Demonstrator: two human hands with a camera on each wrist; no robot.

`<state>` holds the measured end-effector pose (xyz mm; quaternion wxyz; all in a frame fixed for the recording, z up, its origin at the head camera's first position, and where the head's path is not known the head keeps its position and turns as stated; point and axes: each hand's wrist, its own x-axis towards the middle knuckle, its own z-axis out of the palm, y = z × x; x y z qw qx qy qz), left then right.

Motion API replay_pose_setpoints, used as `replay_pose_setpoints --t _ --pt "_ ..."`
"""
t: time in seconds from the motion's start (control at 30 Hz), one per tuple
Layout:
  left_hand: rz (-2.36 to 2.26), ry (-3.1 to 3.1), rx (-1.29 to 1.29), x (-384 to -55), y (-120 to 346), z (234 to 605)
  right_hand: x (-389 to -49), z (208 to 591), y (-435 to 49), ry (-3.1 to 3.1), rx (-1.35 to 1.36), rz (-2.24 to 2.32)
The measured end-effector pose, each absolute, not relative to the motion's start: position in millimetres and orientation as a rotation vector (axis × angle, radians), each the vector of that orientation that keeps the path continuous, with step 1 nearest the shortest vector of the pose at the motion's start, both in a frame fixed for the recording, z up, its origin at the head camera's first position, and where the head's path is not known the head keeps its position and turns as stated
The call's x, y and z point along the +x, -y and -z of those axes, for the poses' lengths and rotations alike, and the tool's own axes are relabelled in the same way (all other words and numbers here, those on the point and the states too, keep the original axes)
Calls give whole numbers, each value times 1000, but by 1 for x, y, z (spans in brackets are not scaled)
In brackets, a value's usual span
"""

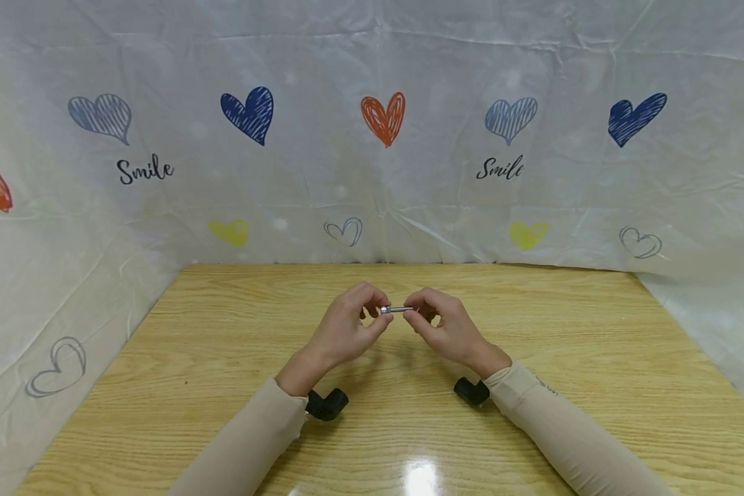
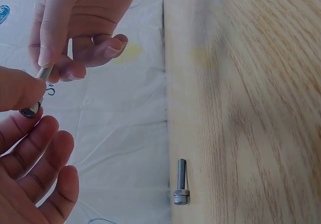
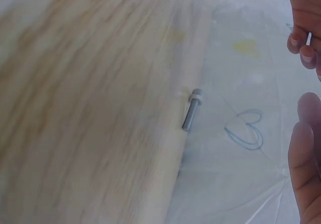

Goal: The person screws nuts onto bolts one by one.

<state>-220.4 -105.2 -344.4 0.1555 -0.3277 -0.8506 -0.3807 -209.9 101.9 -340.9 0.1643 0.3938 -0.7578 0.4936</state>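
A silver bolt (image 1: 399, 309) is held level between both hands above the table. My left hand (image 1: 353, 324) pinches its head end between thumb and fingers. At the other end, my right hand (image 1: 449, 327) grips the threaded shank with thumb and forefinger. In the left wrist view the same bolt (image 2: 44, 74) appears, its dark head partly covered by the left fingers. A second bolt (image 2: 181, 181), with a nut up against its head, is on the table; the right wrist view shows this bolt (image 3: 192, 111) too. The head view does not show it.
The wooden table (image 1: 223, 372) ends at a pale cloth backdrop (image 1: 322, 172) printed with hearts and words. Cloth also hangs along both sides. Black wrist mounts (image 1: 327, 405) stick out under both beige sleeves (image 1: 248, 441).
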Motion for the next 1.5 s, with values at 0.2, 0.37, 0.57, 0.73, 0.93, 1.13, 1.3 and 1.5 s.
replay_pose_setpoints --t 0.2,0.37,0.57,0.73,0.93,1.13,1.3,1.5 --pt "1056 2432 -928 -220 106 345 -210 342 -102 2175 1107 -1385" --pt "1070 2436 -928 -220 106 345 -212 344 -103 2192 1113 -1373" --pt "1099 2455 -935 -220 105 347 -209 342 -103 2217 1127 -1343" --pt "1073 2486 -923 -220 106 349 -209 343 -103 2244 1133 -1340" --pt "1047 2515 -922 -220 108 349 -225 365 -105 2260 1124 -1333" --pt "1042 2552 -910 -222 110 348 -236 374 -106 2298 1141 -1311" --pt "1032 2566 -921 -224 114 349 -242 372 -106 2329 1204 -1285" --pt "970 2589 -948 -231 117 350 -248 367 -107 2438 1233 -1245"
